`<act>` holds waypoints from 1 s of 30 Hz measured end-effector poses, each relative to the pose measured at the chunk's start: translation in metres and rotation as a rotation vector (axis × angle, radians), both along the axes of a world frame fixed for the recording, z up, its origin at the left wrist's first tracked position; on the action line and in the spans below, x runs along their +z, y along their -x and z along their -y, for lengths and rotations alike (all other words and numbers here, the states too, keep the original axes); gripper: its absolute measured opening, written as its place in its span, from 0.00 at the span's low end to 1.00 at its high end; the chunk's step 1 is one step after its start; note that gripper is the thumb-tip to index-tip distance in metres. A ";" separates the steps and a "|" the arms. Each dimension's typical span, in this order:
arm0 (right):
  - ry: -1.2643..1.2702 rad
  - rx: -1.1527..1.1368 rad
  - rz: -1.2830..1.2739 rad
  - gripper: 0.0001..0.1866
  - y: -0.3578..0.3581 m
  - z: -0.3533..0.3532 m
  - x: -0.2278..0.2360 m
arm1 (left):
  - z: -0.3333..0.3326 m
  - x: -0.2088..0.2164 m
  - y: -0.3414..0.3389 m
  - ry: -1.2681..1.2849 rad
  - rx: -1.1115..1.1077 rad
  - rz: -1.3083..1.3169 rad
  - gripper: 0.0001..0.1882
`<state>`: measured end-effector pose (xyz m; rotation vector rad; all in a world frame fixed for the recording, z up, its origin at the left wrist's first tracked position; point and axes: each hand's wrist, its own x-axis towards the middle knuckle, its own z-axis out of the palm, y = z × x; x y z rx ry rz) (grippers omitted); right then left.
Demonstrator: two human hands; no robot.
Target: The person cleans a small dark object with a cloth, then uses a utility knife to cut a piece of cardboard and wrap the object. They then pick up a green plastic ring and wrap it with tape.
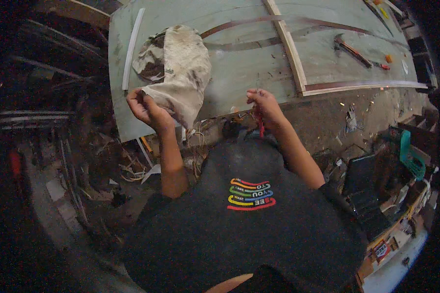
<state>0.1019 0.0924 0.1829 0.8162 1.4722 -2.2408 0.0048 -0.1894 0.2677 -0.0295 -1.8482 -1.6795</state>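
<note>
My left hand (152, 111) pinches the near left corner of a stained off-white cloth (187, 61). The cloth lies bunched on the greenish work surface (239, 68), with its near part lifted toward the hand. Dark grey and brown smudges mark its left side. My right hand (265, 101) is closed, fingertips together, over the near edge of the surface and apart from the cloth. A thin red thing (261, 126) shows just below that hand. Whether the fingers grip it, or something else, is hidden.
A claw hammer (353, 52) lies at the right on the work surface, beyond a pale wooden strip (289, 49). A long brown band (322, 23) curves across the back. At the right stand a dark chair (362, 178) and a green plastic piece (409, 154). Loose cords (132, 171) lie below left.
</note>
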 end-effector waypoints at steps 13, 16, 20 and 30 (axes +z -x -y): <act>0.221 -0.521 -0.285 0.17 0.285 -0.060 -0.059 | 0.284 0.045 -0.116 0.394 1.077 -0.417 0.12; 0.428 -0.716 -0.102 0.18 0.309 -0.058 -0.054 | 0.289 0.046 -0.128 0.254 1.055 -0.395 0.15; -0.247 -0.938 0.360 0.20 0.334 -0.051 -0.070 | 0.273 0.050 -0.120 0.087 1.034 -0.410 0.14; 0.820 -0.814 -0.306 0.17 0.306 -0.086 -0.075 | 0.227 0.054 -0.071 -0.108 0.948 -0.450 0.12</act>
